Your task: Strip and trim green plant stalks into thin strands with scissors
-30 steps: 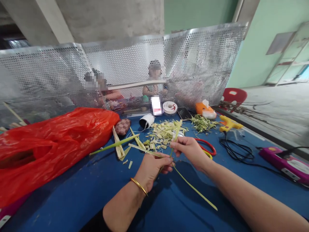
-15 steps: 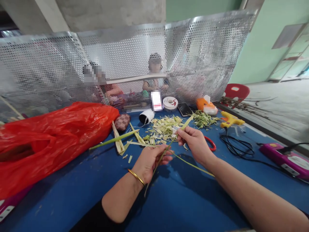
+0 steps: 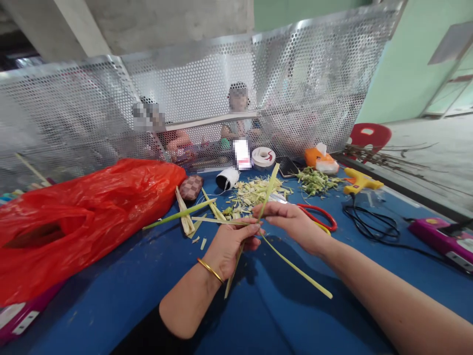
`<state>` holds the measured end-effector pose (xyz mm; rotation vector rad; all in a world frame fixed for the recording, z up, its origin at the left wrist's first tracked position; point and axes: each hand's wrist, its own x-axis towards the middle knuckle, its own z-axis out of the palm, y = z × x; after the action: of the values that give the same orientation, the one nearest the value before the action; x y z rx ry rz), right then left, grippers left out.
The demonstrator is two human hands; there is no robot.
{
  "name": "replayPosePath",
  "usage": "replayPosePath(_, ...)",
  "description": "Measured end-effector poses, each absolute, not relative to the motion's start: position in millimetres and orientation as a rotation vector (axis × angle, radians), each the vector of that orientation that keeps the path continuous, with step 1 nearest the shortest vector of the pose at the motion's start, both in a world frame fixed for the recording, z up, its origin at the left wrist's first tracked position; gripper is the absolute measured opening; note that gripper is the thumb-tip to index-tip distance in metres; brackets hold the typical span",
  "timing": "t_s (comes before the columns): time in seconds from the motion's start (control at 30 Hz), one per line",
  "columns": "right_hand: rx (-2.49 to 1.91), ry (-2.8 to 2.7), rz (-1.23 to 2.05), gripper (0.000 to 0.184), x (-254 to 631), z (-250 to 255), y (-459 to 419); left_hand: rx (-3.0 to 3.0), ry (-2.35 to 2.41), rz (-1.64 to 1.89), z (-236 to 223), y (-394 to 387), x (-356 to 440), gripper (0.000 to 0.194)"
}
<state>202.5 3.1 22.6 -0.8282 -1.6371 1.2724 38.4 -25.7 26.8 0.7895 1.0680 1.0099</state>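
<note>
Leaf strips [image 3: 306, 277]: thin, flat, pale green-yellow; they cross in the hands above the table, and free ends point to one, four, seven and nine o'clock. The four o'clock one is long and bends gently.
Left hand [image 3: 232, 241]: narrow, thumb and fingers pinched on the crossing; a smooth gold bangle [image 3: 210, 270] is around the wrist.
Right hand [image 3: 284, 220]: fingers together and bent at the one o'clock strip; whether they grip it firmly, I cannot tell.
Scraps: from the hands, a dry, pale heap [image 3: 254, 193] at twelve o'clock, and a greener, curly heap [image 3: 314, 181] at two.
Scissors [image 3: 333, 219]: red loop handles with yellow inside, at three o'clock, partly behind the right hand.
Plastic bag [image 3: 111, 197]: red, shiny, wrinkled, at nine o'clock; the checked brown pouch [image 3: 191, 188] is just beside it.
Roll [image 3: 263, 154]: round, white face, at twelve o'clock; its red mark is too small to read.
Phone [image 3: 242, 154]: upright, near the roll, bright screen covered by blur blocks.
Glue gun [image 3: 362, 181]: yellow, between two and three o'clock.
Power strip [image 3: 430, 231]: purple, at three o'clock, white label unreadable.
Screen panel [image 3: 192, 74]: silvery, full of small round holes, behind the blue table [image 3: 129, 296].
</note>
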Motion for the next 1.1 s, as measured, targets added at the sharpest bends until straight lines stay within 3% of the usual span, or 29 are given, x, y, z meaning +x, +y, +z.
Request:
replayPosePath(0.13,-0.805,-1.965,1.02,0.012,197.5,11.8,0.9,0.758,0.994,1.017,26.1,-25.4,36.2,0.015)
replayPosePath(0.27,-0.79,-2.09,0.796,0.025,194.7,5.4,2.0,0.748,1.001,1.024,25.5,-27.7,37.0,0.01)
replayPosePath(0.4,-0.801,-1.891,1.01,0.011,198.1,14.8,-2.0,0.798,1.021,1.025,27.9,-29.5,38.0,0.01)
replayPosePath(0.53,-0.809,-1.556,1.349,0.021,201.6,20.6,-4.8,0.88,1.063,0.957,27.2,-30.1,38.4,0.017)
replayPosePath(0.87,-0.994,-1.426,1.08,0.028,192.2,11.9,-2.7,0.929,1.093,0.833,21.4,-31.2,43.7,0.024)
replayPosePath(1.1,-0.991,-1.367,1.345,0.045,200.6,15.3,6.4,0.865,1.171,1.007,21.1,-25.6,40.9,0.022)
